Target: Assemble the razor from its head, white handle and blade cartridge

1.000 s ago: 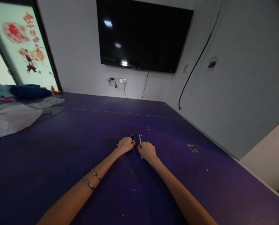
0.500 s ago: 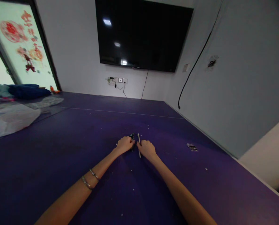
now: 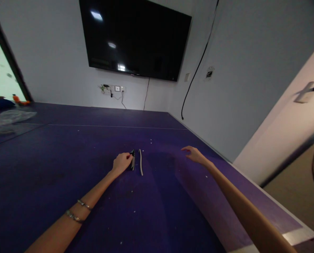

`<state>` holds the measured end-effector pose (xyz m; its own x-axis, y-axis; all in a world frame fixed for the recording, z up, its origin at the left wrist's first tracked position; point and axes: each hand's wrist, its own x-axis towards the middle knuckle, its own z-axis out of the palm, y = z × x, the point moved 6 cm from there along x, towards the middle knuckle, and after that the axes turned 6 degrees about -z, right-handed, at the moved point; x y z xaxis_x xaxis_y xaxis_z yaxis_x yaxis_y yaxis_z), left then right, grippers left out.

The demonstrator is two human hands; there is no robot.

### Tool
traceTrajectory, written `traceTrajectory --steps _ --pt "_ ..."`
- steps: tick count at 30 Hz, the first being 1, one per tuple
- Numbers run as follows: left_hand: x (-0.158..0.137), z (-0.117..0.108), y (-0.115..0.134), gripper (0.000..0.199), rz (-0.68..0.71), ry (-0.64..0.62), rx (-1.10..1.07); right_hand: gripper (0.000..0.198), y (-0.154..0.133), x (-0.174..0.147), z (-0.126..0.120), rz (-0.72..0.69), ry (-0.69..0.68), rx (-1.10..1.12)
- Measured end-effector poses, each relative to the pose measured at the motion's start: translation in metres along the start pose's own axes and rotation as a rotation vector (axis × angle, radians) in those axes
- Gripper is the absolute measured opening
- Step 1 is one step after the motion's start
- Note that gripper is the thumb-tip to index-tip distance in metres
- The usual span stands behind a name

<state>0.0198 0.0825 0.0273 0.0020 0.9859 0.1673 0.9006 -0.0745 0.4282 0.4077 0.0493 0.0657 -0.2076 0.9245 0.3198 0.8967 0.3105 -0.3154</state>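
My left hand [image 3: 122,162] is closed on a small flat dark object with a pale edge [image 3: 133,162], standing on the purple surface [image 3: 93,189]; I cannot make out its kind. Just right of it lies a thin, slightly bent whitish strip [image 3: 141,163], touched by neither hand. My right hand [image 3: 195,155] is stretched out farther right, low over the surface, with its fingers apart and nothing visible in them. The small dark packet that lay in that area does not show; my hand seems to cover it.
A large television [image 3: 136,38] hangs on the far wall above sockets [image 3: 117,89]. One black cable [image 3: 196,72] dangles down the right wall. Clear plastic sheeting [image 3: 12,117] lies at the left. Small white scraps [image 3: 132,191] dot the purple surface.
My right hand has let go of the whitish strip and moved right, its fingers opening. The strip stays lying beside my left hand, which keeps its hold. The view has turned right.
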Motion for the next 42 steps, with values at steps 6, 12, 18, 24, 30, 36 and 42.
traceTrajectory --steps 6,12,18,24,30,36,42 --pt "0.001 0.001 -0.002 0.037 0.001 -0.003 -0.010 0.048 0.062 -0.022 -0.013 0.034 -0.186 -0.136" --pt "-0.001 0.002 -0.002 0.037 0.018 0.007 0.005 0.054 0.078 -0.026 -0.011 0.030 -0.254 -0.147" --pt "-0.001 0.002 -0.002 0.035 0.014 0.004 0.000 0.061 0.083 -0.023 0.002 0.037 -0.304 -0.151" --pt "-0.002 0.002 -0.001 0.036 0.014 0.004 0.022 0.063 0.083 -0.017 0.012 0.059 -0.326 -0.162" --pt "-0.004 0.000 0.000 0.037 0.001 -0.007 0.027 0.059 0.084 -0.012 0.015 0.097 -0.309 -0.176" --pt "-0.007 -0.001 0.003 0.036 -0.014 -0.021 0.013 0.060 0.083 -0.011 0.013 0.102 -0.297 -0.165" --pt "-0.008 0.000 0.003 0.034 0.009 0.002 0.015 0.058 0.089 -0.011 0.009 0.119 -0.262 -0.139"
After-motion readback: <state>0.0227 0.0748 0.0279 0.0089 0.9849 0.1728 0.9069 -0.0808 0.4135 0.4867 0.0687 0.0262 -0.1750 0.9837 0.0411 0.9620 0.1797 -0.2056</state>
